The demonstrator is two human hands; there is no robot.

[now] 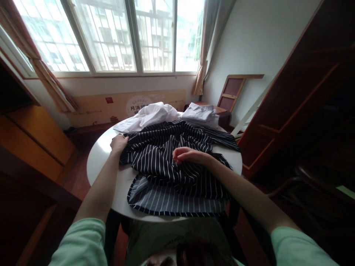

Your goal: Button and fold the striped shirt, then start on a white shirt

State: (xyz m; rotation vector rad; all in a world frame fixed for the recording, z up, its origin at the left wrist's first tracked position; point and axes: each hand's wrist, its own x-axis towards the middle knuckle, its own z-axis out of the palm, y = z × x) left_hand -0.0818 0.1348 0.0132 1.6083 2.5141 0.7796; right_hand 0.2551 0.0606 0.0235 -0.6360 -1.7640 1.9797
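A black shirt with white stripes (155, 155) lies spread and rumpled over a round white table (97, 162). Its hem is toward me, with the paler inner side of the cloth showing there. At the shirt's left side, my left hand (119, 143) is closed on the edge of a sleeve. My right hand (188, 155) hovers over or rests on the middle of the shirt, fingers curled loosely; whether cloth is between them I cannot tell. One striped sleeve reaches out to the table's right edge.
Behind the shirt lie a loose white garment (158, 112) and a folded white shirt (201, 113). A printed cardboard panel (102, 107) leans under the window. A wooden chair back (231, 92) stands at the back right, and a dark wooden door (288, 96) to the right.
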